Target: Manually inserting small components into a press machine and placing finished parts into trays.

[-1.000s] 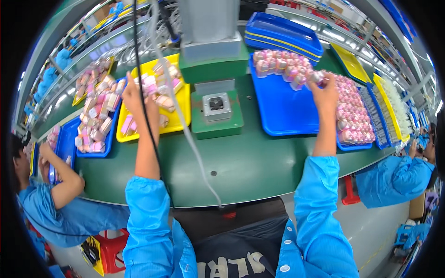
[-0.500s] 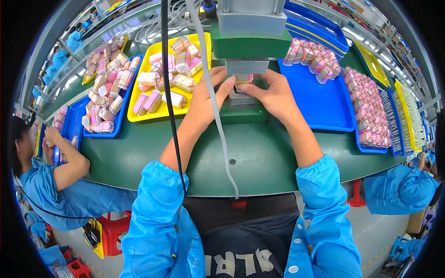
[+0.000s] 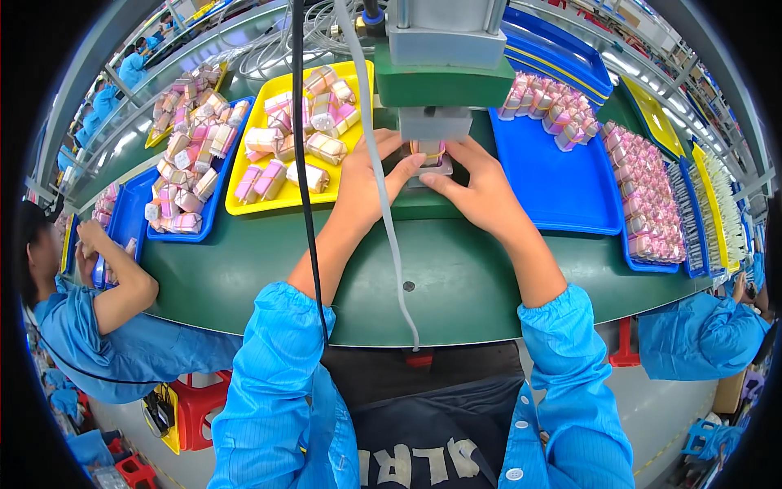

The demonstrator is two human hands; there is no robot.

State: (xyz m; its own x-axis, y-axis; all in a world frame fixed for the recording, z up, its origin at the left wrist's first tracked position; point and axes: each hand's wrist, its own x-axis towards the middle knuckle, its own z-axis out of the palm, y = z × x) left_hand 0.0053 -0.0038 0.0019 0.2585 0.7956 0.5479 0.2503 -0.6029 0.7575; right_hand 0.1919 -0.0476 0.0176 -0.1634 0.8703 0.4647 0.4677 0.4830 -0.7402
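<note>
Far left: person in blue (image 3: 122, 346), forearm raised. Then left blue tray (image 3: 187, 237), heaped with pink-and-beige wrapped pieces (image 3: 195, 151), next to yellow tray (image 3: 281, 200) with more of same, spread loosely. Black cable (image 3: 305, 175) crossing left forearm, grey cable (image 3: 381, 200) crossing left hand (image 3: 363, 178). Left hand beside press, thumb at wrapped block (image 3: 429, 152); fingers partly hidden, can't tell if gripping. Wrapped block between hands, directly under silver press head (image 3: 433, 124), at silver fixture (image 3: 437, 169). Right hand (image 3: 481, 187) just right of it, thumb and index spread apart, looks released. Further right: middle blue tray (image 3: 558, 191), pieces clustered along its far side. Then packed blue tray (image 3: 653, 266), pink pieces in tight rows.
</note>
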